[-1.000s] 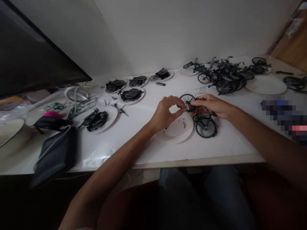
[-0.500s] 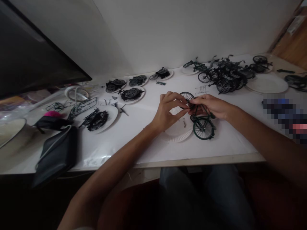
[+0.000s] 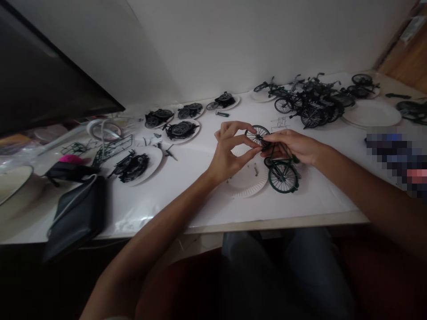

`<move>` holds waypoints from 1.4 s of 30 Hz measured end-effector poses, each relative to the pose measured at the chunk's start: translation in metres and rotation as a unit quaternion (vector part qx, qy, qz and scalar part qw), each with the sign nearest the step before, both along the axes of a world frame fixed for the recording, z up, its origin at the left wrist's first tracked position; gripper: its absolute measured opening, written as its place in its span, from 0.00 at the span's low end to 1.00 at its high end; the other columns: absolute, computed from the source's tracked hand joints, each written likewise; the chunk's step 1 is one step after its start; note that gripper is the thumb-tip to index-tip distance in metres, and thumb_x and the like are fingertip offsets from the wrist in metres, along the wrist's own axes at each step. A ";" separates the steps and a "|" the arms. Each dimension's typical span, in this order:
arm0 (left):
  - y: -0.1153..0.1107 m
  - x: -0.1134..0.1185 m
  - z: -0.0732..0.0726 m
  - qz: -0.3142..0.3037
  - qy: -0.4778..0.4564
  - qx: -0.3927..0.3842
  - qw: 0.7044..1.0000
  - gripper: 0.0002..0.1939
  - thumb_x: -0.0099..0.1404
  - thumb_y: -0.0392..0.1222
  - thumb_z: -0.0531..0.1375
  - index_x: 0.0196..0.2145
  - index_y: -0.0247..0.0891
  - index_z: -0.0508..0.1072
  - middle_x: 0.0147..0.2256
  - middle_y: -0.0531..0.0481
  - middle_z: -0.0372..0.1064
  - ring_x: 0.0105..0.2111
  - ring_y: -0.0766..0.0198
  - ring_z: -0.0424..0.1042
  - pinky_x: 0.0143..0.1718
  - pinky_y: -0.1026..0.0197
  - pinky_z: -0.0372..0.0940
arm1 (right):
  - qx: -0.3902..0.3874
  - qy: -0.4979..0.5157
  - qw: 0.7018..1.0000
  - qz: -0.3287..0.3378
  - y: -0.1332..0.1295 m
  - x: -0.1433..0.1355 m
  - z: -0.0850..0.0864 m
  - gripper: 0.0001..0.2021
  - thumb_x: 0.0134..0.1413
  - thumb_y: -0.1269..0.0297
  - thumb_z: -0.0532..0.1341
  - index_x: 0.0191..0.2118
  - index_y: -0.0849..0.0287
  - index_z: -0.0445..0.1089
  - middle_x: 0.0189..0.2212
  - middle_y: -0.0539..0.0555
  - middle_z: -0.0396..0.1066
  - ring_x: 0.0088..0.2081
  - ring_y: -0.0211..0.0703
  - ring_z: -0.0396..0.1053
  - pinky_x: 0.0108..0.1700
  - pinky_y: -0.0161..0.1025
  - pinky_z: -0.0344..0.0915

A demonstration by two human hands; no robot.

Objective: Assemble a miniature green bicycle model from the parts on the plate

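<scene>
A small dark green model bicycle [image 3: 283,177] hangs tilted from my right hand [image 3: 293,144], whose thumb and fingers pinch its frame. One wheel points toward me, and the other is up by my left fingertips. My left hand [image 3: 230,149] has thumb and fingertips pressed together at the bicycle's near-left part, beside the upper wheel; whatever they pinch is too small to make out. Beneath the hands lies a white paper plate [image 3: 248,191] with a few tiny parts on it.
Behind on the right, many assembled bicycles [image 3: 312,104] crowd together beside a stack of white plates [image 3: 373,114]. Plates of black parts [image 3: 133,166] stand left and back. A black pouch [image 3: 78,213] lies at the left edge, under a dark screen [image 3: 50,75].
My left fingers have shifted slightly, and more of the upper wheel shows between the hands. My right hand still holds the bicycle in nearly the same place.
</scene>
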State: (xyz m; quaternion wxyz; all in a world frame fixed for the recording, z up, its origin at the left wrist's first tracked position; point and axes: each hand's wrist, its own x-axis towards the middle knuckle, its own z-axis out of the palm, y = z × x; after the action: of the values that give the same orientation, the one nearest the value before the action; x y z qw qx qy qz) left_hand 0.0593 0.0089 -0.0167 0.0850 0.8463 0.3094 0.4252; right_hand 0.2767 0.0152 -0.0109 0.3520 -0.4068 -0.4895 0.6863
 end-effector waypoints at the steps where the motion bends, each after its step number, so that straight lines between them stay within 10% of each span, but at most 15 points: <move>1: 0.000 0.000 0.000 -0.004 -0.001 -0.001 1.000 0.05 0.65 0.45 0.67 0.32 0.45 0.77 0.49 0.49 0.72 0.51 0.53 0.65 0.53 0.46 0.56 | 0.001 0.000 1.000 0.001 0.000 0.000 0.000 0.07 0.60 0.66 0.65 0.34 0.62 0.79 0.32 0.57 0.81 0.31 0.39 0.79 0.35 0.31 0.76; 42: 0.005 -0.020 0.003 -0.029 0.177 0.113 0.977 0.06 0.72 0.45 0.59 0.39 0.49 0.76 0.46 0.50 0.74 0.55 0.48 0.67 0.55 0.42 0.53 | -0.034 0.017 0.999 0.004 0.001 0.006 -0.002 0.05 0.59 0.66 0.66 0.37 0.63 0.77 0.34 0.58 0.81 0.34 0.41 0.80 0.37 0.32 0.78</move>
State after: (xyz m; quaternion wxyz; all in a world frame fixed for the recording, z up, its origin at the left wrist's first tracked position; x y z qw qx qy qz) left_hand 0.0394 0.0136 -0.0140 -0.0550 0.9208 0.2450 0.2985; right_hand 0.2824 0.0165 -0.0127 0.3434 -0.4049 -0.4615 0.7107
